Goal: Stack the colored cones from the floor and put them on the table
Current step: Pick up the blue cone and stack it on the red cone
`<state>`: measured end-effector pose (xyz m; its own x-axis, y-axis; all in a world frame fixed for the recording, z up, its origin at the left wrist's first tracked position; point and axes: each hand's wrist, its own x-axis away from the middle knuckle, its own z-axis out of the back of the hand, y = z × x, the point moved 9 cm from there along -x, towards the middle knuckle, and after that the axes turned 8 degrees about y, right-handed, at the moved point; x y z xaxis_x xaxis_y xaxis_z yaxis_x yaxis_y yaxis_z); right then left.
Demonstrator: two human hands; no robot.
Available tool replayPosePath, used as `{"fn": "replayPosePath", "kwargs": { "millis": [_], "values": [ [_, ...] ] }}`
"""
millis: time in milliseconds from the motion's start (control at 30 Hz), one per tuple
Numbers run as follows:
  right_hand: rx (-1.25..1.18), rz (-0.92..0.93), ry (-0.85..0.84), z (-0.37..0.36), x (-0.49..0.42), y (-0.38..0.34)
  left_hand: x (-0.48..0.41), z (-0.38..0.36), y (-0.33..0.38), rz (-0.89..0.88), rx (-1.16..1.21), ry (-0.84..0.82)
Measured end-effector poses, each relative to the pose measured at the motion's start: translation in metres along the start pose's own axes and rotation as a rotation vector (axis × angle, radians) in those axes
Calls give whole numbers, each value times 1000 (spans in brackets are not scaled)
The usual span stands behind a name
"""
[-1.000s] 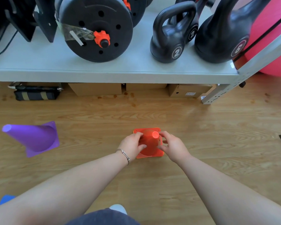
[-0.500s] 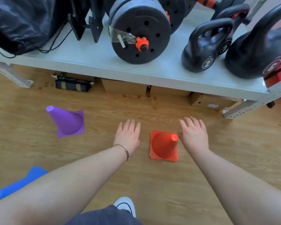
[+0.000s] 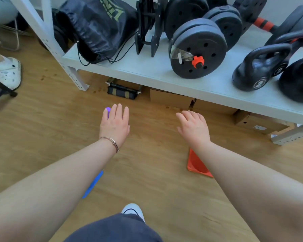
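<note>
My left hand (image 3: 115, 122) is open, fingers spread, stretched out over the purple cone (image 3: 108, 111), of which only the tip shows past my fingers. My right hand (image 3: 193, 127) is also open and holds nothing. The orange cone (image 3: 195, 164) stands on the wood floor below my right wrist, mostly hidden by my forearm. A strip of the blue cone (image 3: 93, 185) shows on the floor from under my left forearm.
A low grey shelf (image 3: 147, 70) carries weight plates (image 3: 198, 51), kettlebells (image 3: 257, 70) and a black drawstring bag (image 3: 101, 27). Cardboard boxes (image 3: 170, 99) sit under it. Another person's white shoe (image 3: 8, 72) is at the far left. My own shoe (image 3: 134, 210) is at the bottom.
Both hands let go of the orange cone and opened. The view swung left; my left hand moved over the purple cone and the orange cone now lies under my right forearm.
</note>
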<state>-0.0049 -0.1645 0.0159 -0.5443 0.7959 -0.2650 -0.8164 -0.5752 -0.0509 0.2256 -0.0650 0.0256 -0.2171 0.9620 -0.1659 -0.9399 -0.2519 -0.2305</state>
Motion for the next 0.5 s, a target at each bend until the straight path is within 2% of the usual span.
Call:
{"fn": "replayPosePath", "kwargs": {
  "millis": [300,500],
  "values": [
    [-94,148,-118,-23,-3,-119,54,-31,-103,194,-46,-88],
    [-169,219,-147,-53,12,-194,100,-47,-175,407,-24,-96]
  ]
}}
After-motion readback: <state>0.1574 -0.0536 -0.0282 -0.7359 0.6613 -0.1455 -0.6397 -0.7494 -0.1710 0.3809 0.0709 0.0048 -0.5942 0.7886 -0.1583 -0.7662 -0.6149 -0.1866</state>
